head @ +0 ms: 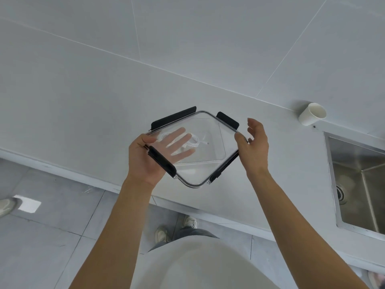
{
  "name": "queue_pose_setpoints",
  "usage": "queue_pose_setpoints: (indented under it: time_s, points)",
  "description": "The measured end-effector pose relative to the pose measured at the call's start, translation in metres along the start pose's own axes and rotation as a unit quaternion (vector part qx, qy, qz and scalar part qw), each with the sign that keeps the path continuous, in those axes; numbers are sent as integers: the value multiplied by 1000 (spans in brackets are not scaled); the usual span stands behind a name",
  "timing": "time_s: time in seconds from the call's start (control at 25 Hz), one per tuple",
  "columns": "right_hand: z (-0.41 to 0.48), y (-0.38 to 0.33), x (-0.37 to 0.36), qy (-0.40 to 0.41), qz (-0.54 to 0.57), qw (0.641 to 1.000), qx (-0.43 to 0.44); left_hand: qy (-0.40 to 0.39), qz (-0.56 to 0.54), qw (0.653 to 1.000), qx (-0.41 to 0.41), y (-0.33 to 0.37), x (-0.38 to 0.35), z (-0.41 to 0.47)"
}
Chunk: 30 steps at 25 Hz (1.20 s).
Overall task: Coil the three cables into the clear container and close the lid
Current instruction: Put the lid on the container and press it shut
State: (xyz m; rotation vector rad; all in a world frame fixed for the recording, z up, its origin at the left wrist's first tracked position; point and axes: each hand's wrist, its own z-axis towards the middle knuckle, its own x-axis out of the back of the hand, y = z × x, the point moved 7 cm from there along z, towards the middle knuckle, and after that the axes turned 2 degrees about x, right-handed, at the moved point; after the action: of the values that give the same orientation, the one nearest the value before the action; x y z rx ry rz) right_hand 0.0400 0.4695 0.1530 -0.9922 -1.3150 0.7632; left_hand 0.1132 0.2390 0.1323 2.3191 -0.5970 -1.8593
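Observation:
I hold a clear lid (200, 174) with black latch flaps above the white countertop (83, 122). My left hand (143, 161) grips the lid's left edge: the thumb lies on top and the fingers spread underneath, showing through the plastic. My right hand (253, 147) holds the lid's right corner with the thumb on the rim and the fingers loosely apart. Through the lid I see the clear container (221, 151) on the counter, with coiled white cables (192, 141) inside. How many cables lie there I cannot tell.
A white paper cup (311, 114) lies on its side at the back right, against the tiled wall. A steel sink (358, 184) is set into the counter at the right. The counter's front edge runs just below my hands. Another person's shoe (6, 205) is on the floor at the left.

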Motion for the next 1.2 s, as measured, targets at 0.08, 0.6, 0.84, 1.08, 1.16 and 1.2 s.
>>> queue_pose_setpoints:
  time_s: [0.08, 0.6, 0.84, 1.08, 1.16, 1.2]
  points:
    - [16, 7, -1, -48, -18, 998, -36, 1, 16, 1000, 6, -2, 1, 7]
    - [66, 70, 4, -75, 4, 993, -96, 187, 53, 981, 0, -27, 15, 51]
    - [60, 81, -4, -35, 34, 994, -102, 368, 213, 901, -88, -1, 40, 54]
    - [52, 83, -21, 5, 22, 992, -128, 372, 433, 818, -75, 26, 69, 68]
    - [48, 82, -28, 18, 14, 991, -134, 355, 471, 805, -68, 36, 79, 74]
    - [46, 82, -33, 24, 13, 990, -137, 353, 485, 797, -69, 42, 82, 76]
